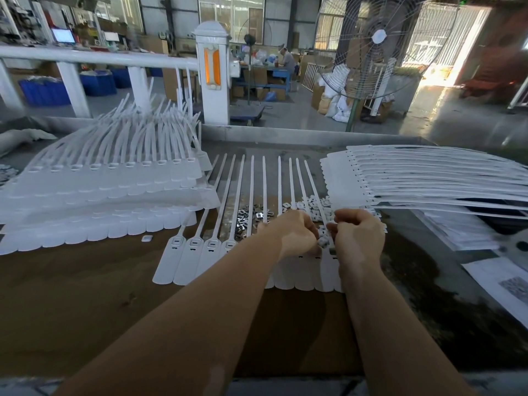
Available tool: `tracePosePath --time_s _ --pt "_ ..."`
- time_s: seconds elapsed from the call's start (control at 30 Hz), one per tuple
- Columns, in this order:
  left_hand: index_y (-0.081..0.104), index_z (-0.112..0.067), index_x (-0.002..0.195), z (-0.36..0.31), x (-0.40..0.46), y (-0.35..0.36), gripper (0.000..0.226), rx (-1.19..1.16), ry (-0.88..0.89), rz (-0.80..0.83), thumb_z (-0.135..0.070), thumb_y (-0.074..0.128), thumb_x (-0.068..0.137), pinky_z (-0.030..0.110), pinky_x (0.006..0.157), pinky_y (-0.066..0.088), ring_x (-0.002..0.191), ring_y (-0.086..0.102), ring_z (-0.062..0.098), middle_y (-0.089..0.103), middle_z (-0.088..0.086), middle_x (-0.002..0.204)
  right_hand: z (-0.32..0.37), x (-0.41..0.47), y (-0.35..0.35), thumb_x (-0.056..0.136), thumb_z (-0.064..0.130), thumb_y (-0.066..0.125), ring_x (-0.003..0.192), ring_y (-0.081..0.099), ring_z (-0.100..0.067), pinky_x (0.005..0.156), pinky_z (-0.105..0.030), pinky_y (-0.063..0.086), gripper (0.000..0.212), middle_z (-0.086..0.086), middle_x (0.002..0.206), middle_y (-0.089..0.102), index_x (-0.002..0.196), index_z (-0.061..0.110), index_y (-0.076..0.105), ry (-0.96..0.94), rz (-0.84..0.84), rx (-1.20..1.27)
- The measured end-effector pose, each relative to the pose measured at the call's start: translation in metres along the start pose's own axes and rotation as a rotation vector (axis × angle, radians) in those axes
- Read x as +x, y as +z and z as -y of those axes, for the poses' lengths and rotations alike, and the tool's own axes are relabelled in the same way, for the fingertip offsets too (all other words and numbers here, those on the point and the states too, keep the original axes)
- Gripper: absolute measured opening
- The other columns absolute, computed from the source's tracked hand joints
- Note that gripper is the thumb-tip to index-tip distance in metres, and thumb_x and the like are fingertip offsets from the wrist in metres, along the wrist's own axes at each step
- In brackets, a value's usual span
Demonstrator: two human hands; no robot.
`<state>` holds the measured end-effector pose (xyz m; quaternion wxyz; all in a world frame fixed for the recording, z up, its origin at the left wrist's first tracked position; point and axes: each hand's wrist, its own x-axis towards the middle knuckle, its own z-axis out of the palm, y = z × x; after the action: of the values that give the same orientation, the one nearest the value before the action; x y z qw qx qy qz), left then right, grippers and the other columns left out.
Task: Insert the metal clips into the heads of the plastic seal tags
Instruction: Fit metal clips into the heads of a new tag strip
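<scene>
We count ten long white plastic seal tags in the joined row, two stacks of such sheets — a left stack and a right stack — and one heap of small shiny metal clips, too many to count.

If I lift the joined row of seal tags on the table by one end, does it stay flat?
Probably not. The row of seal tags looks thin, with long narrow tails, so it likely sags. The tails in the left stack already curve upward, suggesting flexible plastic. Likely light.
</scene>
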<state>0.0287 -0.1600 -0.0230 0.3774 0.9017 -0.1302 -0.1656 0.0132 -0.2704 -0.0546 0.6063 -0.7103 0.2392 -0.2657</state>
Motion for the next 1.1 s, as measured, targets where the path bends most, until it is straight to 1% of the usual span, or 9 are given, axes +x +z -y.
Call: tracePosePath --time_s 0.1,0.17,0.23,0.33,0.43,0.57,0.7,0.87,1.1 --pt "0.055 -0.028 0.074 0.003 0.000 -0.003 0.021 -0.070 0.008 0.037 -0.013 0.068 0.081 0.037 0.089 0.045 0.097 0.055 0.019 0.060 -0.003 0.093 0.000 0.001 0.000 0.085 -0.009 0.039 0.078 0.065 -0.009 0.068 -0.026 0.053 0.037 -0.003 0.097 0.062 0.085 0.022 0.059 0.007 -0.008 0.020" --pt "0.055 -0.029 0.076 0.004 0.000 -0.007 0.023 -0.125 0.018 0.065 -0.011 0.069 0.081 0.024 0.064 0.041 0.082 0.052 0.010 0.056 -0.006 0.086 0.000 0.002 0.001 0.083 -0.010 0.038 0.077 0.065 -0.009 0.068 -0.027 0.053 0.038 -0.004 0.096 0.062 0.085 0.021 0.060 0.008 -0.013 0.027" --pt "0.055 -0.029 0.076 0.005 0.000 -0.008 0.023 -0.137 0.024 0.063 -0.011 0.069 0.081 0.022 0.059 0.038 0.079 0.051 0.009 0.056 -0.006 0.084 0.000 0.002 0.002 0.082 -0.010 0.038 0.075 0.065 -0.009 0.066 -0.027 0.053 0.039 -0.002 0.092 0.063 0.082 0.022 0.060 0.010 -0.021 0.035" --pt "0.056 -0.027 0.072 0.004 0.000 -0.004 0.021 -0.102 0.011 0.012 -0.012 0.071 0.076 0.034 0.083 0.047 0.094 0.056 0.019 0.058 -0.006 0.084 0.000 0.002 0.002 0.081 -0.011 0.038 0.073 0.065 -0.008 0.059 -0.022 0.050 0.041 0.000 0.089 0.063 0.079 0.025 0.059 0.015 -0.034 0.043" --pt "0.057 -0.026 0.071 0.003 -0.001 -0.001 0.017 -0.052 -0.002 -0.017 -0.015 0.071 0.073 0.048 0.101 0.038 0.103 0.056 0.026 0.060 -0.004 0.083 -0.001 0.002 0.002 0.080 -0.011 0.039 0.076 0.064 -0.010 0.063 -0.026 0.052 0.040 -0.004 0.096 0.062 0.081 0.024 0.060 0.013 -0.041 0.030" --pt "0.058 -0.027 0.073 0.002 -0.002 -0.001 0.016 -0.055 -0.001 -0.024 -0.017 0.071 0.074 0.047 0.100 0.039 0.100 0.056 0.024 0.060 -0.005 0.082 0.000 0.002 0.001 0.079 -0.011 0.040 0.079 0.064 -0.014 0.071 -0.032 0.056 0.042 -0.006 0.099 0.062 0.076 0.026 0.059 0.010 -0.040 0.036" --pt "0.062 -0.025 0.075 0.001 0.001 -0.004 0.019 -0.173 -0.016 -0.003 -0.008 0.065 0.080 0.027 0.075 0.050 0.093 0.060 0.018 0.064 -0.002 0.088 0.000 0.003 0.001 0.079 -0.011 0.040 0.083 0.064 -0.018 0.067 -0.029 0.053 0.043 -0.008 0.100 0.062 0.076 0.026 0.059 0.015 -0.044 0.050" --pt "0.063 -0.029 0.074 0.000 0.003 0.007 0.008 -0.050 0.017 -0.160 -0.029 0.066 0.082 0.046 0.103 0.037 0.101 0.062 0.023 0.070 -0.001 0.096 0.001 0.003 0.001 0.079 -0.012 0.039 0.077 0.064 -0.014 0.065 -0.027 0.052 0.042 -0.007 0.095 0.064 0.075 0.025 0.059 0.022 -0.038 0.062" --pt "0.067 -0.034 0.083 0.001 0.006 0.016 0.004 0.088 0.040 -0.290 -0.038 0.066 0.081 0.045 0.103 0.021 0.094 0.058 0.013 0.060 -0.013 0.081 0.001 0.003 0.000 0.078 -0.012 0.038 0.077 0.063 -0.013 0.068 -0.028 0.053 0.043 -0.005 0.092 0.064 0.075 0.025 0.059 0.020 -0.038 0.057"
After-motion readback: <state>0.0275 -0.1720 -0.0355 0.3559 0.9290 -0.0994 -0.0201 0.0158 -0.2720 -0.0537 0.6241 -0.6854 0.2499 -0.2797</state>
